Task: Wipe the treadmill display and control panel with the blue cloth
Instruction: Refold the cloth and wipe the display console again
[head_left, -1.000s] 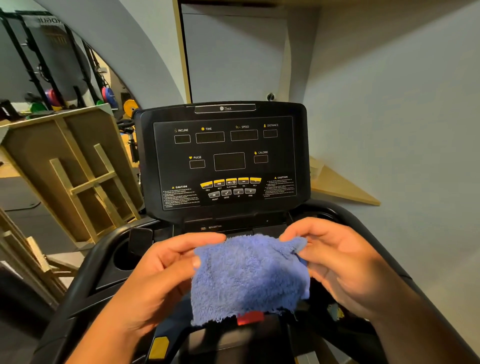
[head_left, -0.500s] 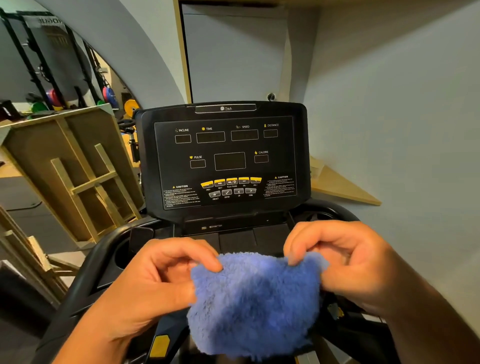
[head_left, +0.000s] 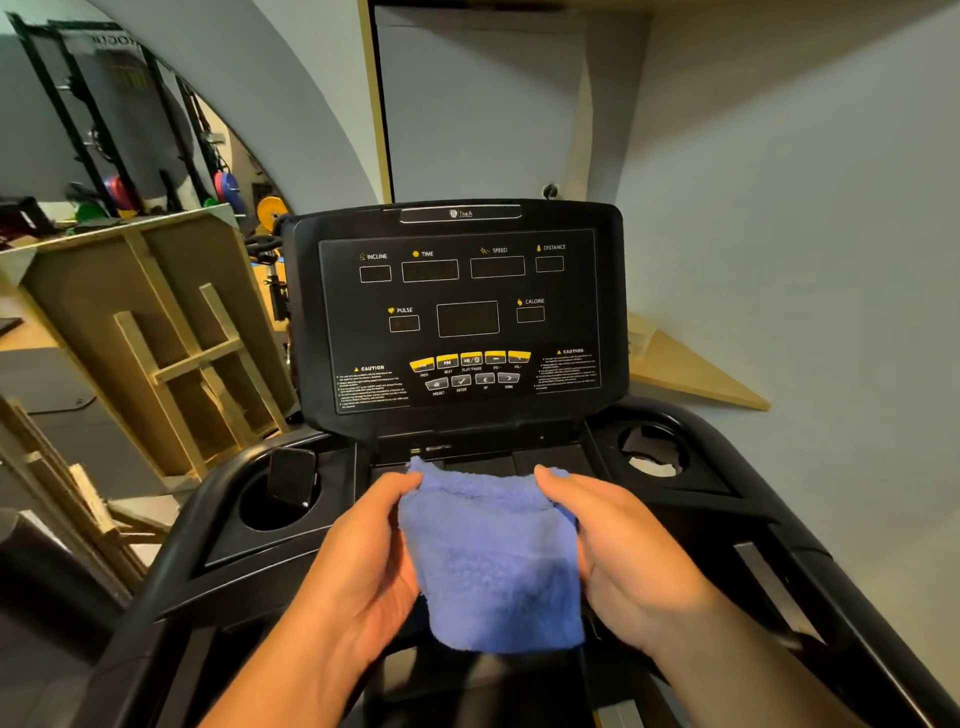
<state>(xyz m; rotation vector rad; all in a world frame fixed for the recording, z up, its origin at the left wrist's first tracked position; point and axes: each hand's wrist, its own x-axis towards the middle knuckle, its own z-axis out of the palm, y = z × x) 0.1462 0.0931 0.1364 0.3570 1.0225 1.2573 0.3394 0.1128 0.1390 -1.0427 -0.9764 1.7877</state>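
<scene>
The blue cloth (head_left: 491, 561) is folded into a rough square and held between both hands, below the treadmill's black display (head_left: 457, 312). My left hand (head_left: 358, 566) grips its left edge and my right hand (head_left: 623, 551) grips its right edge. The cloth hangs over the lower console tray, a short way in front of the display and apart from it. The display's windows are dark. A row of yellow and grey buttons (head_left: 470, 371) sits near the display's bottom edge.
A cup holder with a dark object (head_left: 291, 478) sits left of the console; another cup holder (head_left: 652, 457) sits at the right. Wooden frames (head_left: 156, 343) lean at the left. A grey wall stands close on the right.
Both hands have folded the cloth from a loose bunch into a flatter square and lifted it slightly toward the console.
</scene>
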